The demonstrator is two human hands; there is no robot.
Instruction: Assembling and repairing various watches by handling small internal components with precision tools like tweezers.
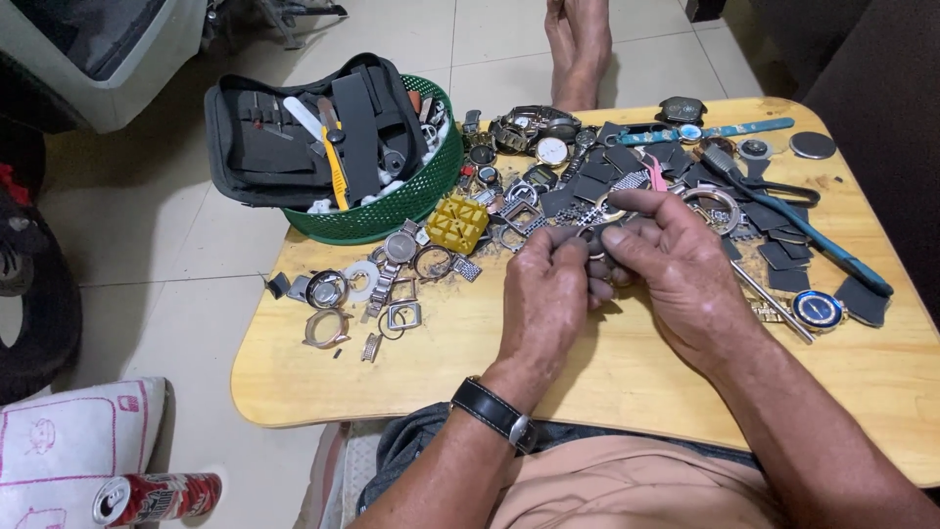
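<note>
Left hand (544, 294) and right hand (676, 274) each grip a small metal watch part (594, 241) pinched between their fingertips.

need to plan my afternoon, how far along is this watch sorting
Done: some stripped cases and rings lie apart at the table's left. In hand: left hand and right hand pinch one small metal part together. Left: a big mixed pile of watches and straps behind the hands.

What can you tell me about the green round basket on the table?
The green round plastic basket has mesh-like walls and sits upright at the far left corner of the light wooden table, partly over the edge. A black zip-open tool case with a yellow-handled tool lies across it, overhanging its left side. Neither hand touches it.
</note>
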